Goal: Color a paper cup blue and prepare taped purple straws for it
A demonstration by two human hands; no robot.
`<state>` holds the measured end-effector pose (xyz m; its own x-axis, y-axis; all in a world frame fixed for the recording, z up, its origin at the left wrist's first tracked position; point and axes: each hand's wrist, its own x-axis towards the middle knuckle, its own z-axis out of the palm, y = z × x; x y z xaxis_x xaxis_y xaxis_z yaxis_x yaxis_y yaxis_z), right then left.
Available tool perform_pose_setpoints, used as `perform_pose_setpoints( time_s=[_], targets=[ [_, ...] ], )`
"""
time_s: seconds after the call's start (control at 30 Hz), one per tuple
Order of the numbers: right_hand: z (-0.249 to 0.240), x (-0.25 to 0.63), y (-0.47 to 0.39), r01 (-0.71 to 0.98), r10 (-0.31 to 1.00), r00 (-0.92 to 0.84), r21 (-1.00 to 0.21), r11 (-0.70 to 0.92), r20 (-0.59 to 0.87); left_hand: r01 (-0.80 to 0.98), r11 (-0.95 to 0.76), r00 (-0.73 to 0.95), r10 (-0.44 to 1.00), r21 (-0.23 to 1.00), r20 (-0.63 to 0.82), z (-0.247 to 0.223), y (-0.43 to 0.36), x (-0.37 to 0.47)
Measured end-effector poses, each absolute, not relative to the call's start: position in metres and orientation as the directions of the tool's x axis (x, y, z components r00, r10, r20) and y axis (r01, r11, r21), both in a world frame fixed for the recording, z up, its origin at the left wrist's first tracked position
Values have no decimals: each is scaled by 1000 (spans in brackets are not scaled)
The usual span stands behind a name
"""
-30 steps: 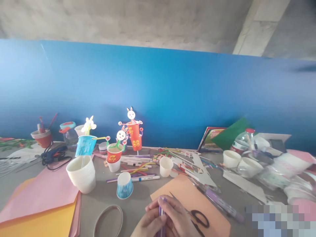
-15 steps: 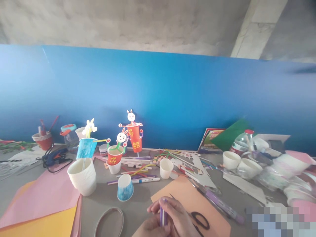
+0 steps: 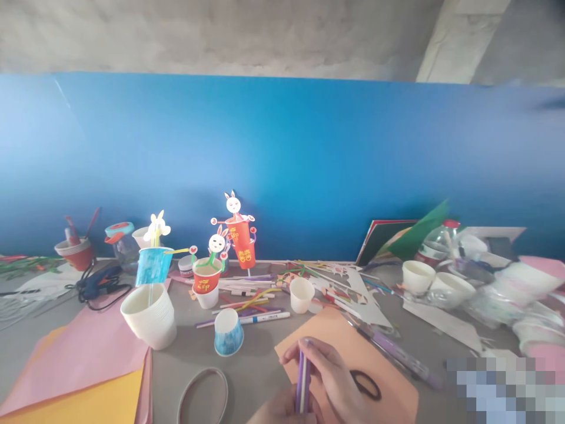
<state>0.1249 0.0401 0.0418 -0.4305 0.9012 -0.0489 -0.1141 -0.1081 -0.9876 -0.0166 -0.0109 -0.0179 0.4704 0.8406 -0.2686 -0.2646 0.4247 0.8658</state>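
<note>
My left hand (image 3: 285,409) grips the lower end of some upright purple-and-white straws (image 3: 302,380) near the bottom edge. Higher up, the fingers of my right hand (image 3: 333,374) close around the top of the same straws. Under my right hand lies a sheet of orange paper (image 3: 326,330). On it rest scissors, of which a black handle loop (image 3: 367,386) shows; the rest is mostly covered by my right hand. A blue-painted paper cup (image 3: 228,335) stands upside down to the left of my hands, beyond a pale ring (image 3: 203,396).
Nested white cups (image 3: 150,318) hold a blue cup figure (image 3: 154,265). Red cup figures with rabbit heads (image 3: 241,247) stand further back. Pink paper (image 3: 83,353) lies left. Loose straws and pens spread along the blue partition (image 3: 282,165). A purple marker (image 3: 401,356) lies right.
Both hands and the straws sit slightly further right and higher in view. The whole scene has shifted a little with the camera. The grip on the straws stays the same.
</note>
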Motion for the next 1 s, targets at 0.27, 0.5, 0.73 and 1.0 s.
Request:
perform_pose_setpoints(
  time_s=[0.27,0.5,0.73,1.0],
  targets=[
    [36,127,42,-96,895,-445,-993,-63,-14,-450,500,576,796,740,-188,-10,-22,-5],
    [37,131,45,-77,939,-342,-995,-59,-29,-560,564,624,769,607,-139,5,-26,3],
    [29,132,48,-132,951,-298,-983,-125,-81,-568,517,595,795,641,-114,0,-25,5],
    [22,130,51,-141,952,-301,-984,-106,-60,-495,571,638,751,655,-173,-1,-28,-2]
  ],
)
